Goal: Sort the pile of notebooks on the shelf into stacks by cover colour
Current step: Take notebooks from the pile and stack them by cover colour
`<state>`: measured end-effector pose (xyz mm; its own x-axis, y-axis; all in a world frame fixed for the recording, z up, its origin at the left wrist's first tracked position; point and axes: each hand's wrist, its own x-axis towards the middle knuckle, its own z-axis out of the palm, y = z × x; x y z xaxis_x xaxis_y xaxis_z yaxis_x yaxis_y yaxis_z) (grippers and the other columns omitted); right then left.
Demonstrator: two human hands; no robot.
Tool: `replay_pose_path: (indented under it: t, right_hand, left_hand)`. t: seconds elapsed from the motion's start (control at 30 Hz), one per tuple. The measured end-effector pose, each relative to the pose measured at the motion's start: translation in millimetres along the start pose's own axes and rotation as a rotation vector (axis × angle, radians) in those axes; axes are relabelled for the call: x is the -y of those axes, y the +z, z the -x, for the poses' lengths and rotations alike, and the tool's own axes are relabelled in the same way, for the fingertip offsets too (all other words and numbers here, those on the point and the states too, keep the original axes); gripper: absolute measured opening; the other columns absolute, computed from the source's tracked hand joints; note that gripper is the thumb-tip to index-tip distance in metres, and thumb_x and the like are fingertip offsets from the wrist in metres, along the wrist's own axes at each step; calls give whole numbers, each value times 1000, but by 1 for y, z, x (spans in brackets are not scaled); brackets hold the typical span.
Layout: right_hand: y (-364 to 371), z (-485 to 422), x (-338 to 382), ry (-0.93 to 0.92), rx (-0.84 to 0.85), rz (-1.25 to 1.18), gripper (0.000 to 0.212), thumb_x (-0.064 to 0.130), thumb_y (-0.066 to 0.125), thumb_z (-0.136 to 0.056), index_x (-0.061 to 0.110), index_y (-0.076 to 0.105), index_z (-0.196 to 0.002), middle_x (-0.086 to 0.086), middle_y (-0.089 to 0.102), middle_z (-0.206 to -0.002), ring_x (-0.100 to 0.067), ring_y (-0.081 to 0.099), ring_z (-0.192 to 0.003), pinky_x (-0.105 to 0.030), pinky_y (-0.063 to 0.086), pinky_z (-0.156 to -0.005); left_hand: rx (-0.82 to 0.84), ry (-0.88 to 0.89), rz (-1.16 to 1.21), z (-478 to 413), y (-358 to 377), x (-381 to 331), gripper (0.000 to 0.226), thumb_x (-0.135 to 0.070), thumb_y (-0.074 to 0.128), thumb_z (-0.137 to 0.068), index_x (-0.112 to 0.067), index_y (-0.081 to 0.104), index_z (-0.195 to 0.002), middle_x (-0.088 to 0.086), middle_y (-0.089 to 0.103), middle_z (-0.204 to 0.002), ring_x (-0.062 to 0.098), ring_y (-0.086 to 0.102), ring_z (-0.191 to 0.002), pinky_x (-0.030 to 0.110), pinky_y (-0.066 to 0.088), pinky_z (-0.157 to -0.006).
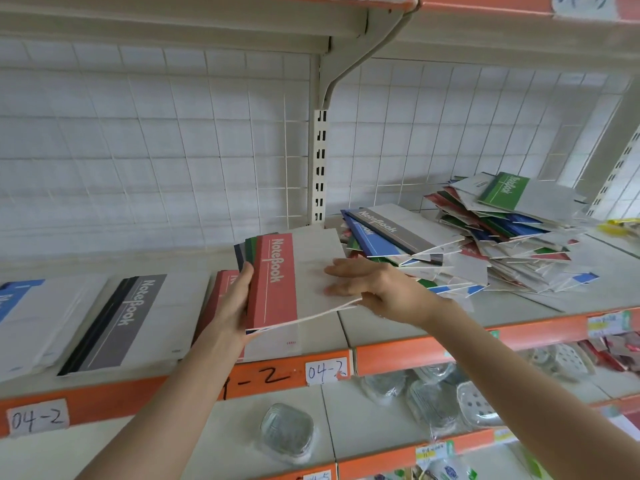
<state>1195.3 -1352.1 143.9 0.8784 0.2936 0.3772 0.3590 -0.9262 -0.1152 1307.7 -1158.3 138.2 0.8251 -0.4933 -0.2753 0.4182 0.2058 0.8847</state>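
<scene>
My left hand [232, 306] grips the spine side of a small bundle of notebooks held above the shelf. A red-spined notebook [294, 271] lies on top of the bundle, with green and dark spines showing behind it. My right hand [370, 287] pinches the red notebook's right edge, fingers flat on its grey cover and thumb underneath. Beneath the bundle lies a red notebook stack [221, 289]. To its left sit a grey-black notebook stack [131, 317] and a blue notebook stack [20, 303]. The unsorted notebook pile [485, 244] sprawls on the right.
The shelf [433, 327] has an orange front rail with paper labels [325, 371] reading 04-2. A wire grid backs it, with a slotted upright post [319, 168] in the middle. Packaged goods [287, 431] lie on the lower shelves.
</scene>
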Motion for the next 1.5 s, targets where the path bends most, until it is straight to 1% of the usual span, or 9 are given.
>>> replay_pose_path:
  t: [0.13, 0.27, 0.43, 0.63, 0.77, 0.93, 1.17, 1.4, 1.5]
  right_hand:
    - [-4, 3, -5, 41, 71, 9, 38, 11, 44, -83, 6, 69, -111, -24, 60, -121, -43, 52, -117, -45, 30, -104]
    - [-16, 3, -16, 273, 219, -35, 40, 0, 61, -83, 12, 63, -121, -10, 54, -134, -25, 46, -128, -28, 32, -107]
    - [-23, 5, -51, 686, -195, 135, 25, 14, 50, -94, 6, 65, -112, -9, 63, -116, -27, 59, -102, -29, 44, -82]
    - [-23, 0, -76, 1121, 8, 267, 29, 33, 44, -94, 12, 60, -105, -7, 56, -89, -23, 51, -77, -25, 34, -54]
    - [-27, -3, -76, 1105, 34, 346, 31, 31, 43, -96, 10, 60, -109, -8, 55, -88, -24, 52, -77, -27, 36, -59]
    - [-22, -7, -60, 989, 151, 574, 25, 17, 35, -100, 6, 46, -120, -13, 62, -108, -27, 60, -93, -28, 38, -66]
    - [-25, 5, -61, 1070, -57, 517, 21, -3, 35, -91, 2, 43, -110, -19, 63, -90, -28, 45, -67, -29, 33, -57]
    - [-24, -18, 0, 882, 30, 494, 18, 14, 37, -98, 9, 44, -114, -9, 51, -79, -27, 48, -69, -30, 35, -57]
    - [-10, -31, 30, 744, 25, 488, 17, 12, 40, -96, 10, 48, -111, -14, 61, -86, -30, 55, -73, -28, 31, -59]
  left_hand:
    - [64, -101, -53, -7, 2, 2, 25, -33, 54, -93, -14, 56, -108, 10, 66, -90, 25, 63, -81, 37, 46, -61]
    - [23, -131, -173, -14, -3, 4, 33, -26, 59, -90, -14, 52, -120, 11, 66, -98, 26, 63, -86, 37, 49, -65]
    - [-10, -114, -203, -17, -10, -1, 21, -21, 59, -91, -13, 52, -110, 11, 64, -89, 26, 61, -79, 41, 48, -74]
    - [-29, -36, -168, -21, -9, -3, 10, -18, 57, -92, -20, 50, -99, 8, 62, -88, 26, 60, -79, 48, 46, -85]
    - [-16, -29, -153, -23, -7, -4, 15, -18, 57, -92, -16, 51, -106, 8, 62, -87, 25, 60, -78, 47, 46, -82]
    - [-20, -36, -153, -25, -1, -2, 10, -20, 58, -91, -18, 53, -100, 8, 63, -86, 26, 61, -78, 44, 49, -78]
    - [-7, -57, -116, -21, -4, 2, 7, -24, 58, -92, -20, 54, -98, 7, 65, -89, 25, 62, -81, 40, 49, -70]
    - [-22, -132, -42, -24, 11, 6, 37, -35, 58, -91, -15, 52, -121, 9, 63, -108, 27, 60, -89, 40, 47, -63]
    - [-17, -131, 23, -21, 19, 9, 38, -36, 56, -92, -14, 51, -122, 9, 62, -107, 26, 60, -89, 40, 47, -65]
